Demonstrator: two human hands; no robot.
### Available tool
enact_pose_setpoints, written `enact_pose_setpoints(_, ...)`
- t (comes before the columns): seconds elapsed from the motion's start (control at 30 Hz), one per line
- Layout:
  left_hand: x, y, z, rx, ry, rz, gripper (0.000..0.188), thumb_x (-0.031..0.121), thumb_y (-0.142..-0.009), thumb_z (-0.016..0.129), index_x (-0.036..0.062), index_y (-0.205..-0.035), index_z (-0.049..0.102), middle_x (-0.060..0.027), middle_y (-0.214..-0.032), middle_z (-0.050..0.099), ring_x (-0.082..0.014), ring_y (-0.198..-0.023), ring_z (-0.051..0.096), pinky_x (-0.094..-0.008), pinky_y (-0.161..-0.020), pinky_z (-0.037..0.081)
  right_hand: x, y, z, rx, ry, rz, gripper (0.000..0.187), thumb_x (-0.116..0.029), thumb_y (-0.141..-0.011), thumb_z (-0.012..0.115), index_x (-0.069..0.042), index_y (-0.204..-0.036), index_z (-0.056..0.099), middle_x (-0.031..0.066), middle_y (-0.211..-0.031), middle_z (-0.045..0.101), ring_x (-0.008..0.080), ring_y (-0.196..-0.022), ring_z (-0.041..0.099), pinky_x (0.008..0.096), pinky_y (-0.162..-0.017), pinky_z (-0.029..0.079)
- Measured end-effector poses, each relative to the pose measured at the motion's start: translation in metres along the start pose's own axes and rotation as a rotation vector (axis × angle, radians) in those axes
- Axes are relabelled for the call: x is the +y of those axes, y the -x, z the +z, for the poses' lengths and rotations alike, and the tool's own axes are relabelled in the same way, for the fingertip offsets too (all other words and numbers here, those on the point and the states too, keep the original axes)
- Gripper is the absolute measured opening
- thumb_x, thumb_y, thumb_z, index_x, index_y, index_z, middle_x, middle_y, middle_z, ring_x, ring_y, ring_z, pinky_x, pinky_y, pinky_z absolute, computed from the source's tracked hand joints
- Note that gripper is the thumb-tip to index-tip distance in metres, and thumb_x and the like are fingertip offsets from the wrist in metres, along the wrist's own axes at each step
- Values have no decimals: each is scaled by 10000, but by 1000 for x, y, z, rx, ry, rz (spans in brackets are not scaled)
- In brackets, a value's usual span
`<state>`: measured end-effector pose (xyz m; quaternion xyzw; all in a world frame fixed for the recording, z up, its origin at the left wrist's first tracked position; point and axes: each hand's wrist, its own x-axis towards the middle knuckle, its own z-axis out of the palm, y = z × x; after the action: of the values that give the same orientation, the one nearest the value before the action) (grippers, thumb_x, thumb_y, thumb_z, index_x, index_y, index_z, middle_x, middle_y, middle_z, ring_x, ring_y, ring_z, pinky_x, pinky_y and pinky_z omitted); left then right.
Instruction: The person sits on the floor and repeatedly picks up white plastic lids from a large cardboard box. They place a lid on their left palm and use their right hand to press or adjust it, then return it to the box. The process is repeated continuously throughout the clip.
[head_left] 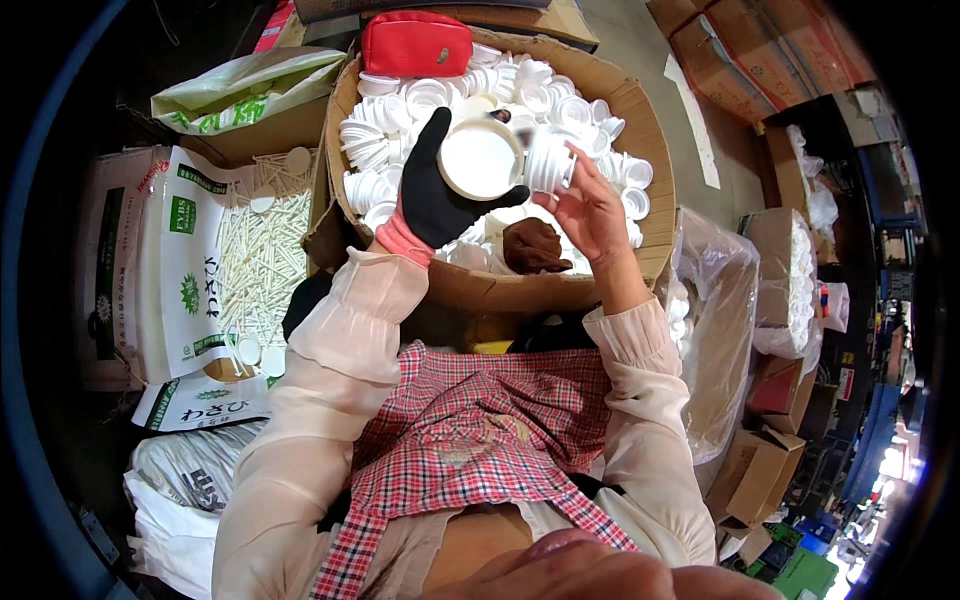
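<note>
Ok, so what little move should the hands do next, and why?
Perhaps bring the stack of white plastic lids in the bare right hand a little closer to the shallow round white plastic lid: the black-gloved left hand holds that lid beside the stack, its flat face in view.

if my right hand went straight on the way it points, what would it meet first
Probably the stack of caps right at the fingertips of the right hand; they may already touch, as depth is unclear here.
</note>
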<state>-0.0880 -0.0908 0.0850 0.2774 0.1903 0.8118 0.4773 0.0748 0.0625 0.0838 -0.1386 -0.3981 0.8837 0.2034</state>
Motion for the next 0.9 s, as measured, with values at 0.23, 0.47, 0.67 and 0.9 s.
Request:
enact_pose_setpoints(0.23, -19, -7, -5, 2, 156, -249, 827, 643, -919, 318, -20, -1412, 312, -270, -1390, 407, -449, -1236, 457, -553, -960, 455, -4, 19, 11, -129, 198, -76, 663, -164, -851, 675, -73, -1416, 341, 83, -1323, 491, 238, -1190, 520, 470, -980, 474)
enact_pose_setpoints(0.47, 0, -13, -18, -307, 552, -268, 754, 588, -980, 227, -3, -1447, 256, -269, -1454, 338, -431, -1274, 448, -460, -871, 534, -17, 24, -21, -200, -96, -2, 725, -358, -861, 687, -154, -1432, 291, 116, -1304, 500, 290, -1007, 612, 402, -690, 554)
enact_pose_setpoints(0.67, -3, -10, -13, -179, 337, -225, 727, 565, -987, 227, 0, -1444, 260, -245, -1445, 370, -404, -1246, 490, -411, -855, 546, -23, 30, -8, -142, 36, -135, 558, -398, -937, 565, -187, -1395, 327, 110, -1290, 511, 296, -969, 626, 382, -650, 541)
enact_pose_setpoints(0.9, 2, -12, -6, -154, 397, -317, 729, 595, -969, 247, 44, -1445, 291, -265, -1424, 381, -428, -1209, 504, -455, -760, 578, -27, 30, -8, -81, 6, -113, 297, -305, -996, 471, -128, -1230, 427, 107, -1243, 544, 250, -1102, 597, 468, -859, 544)
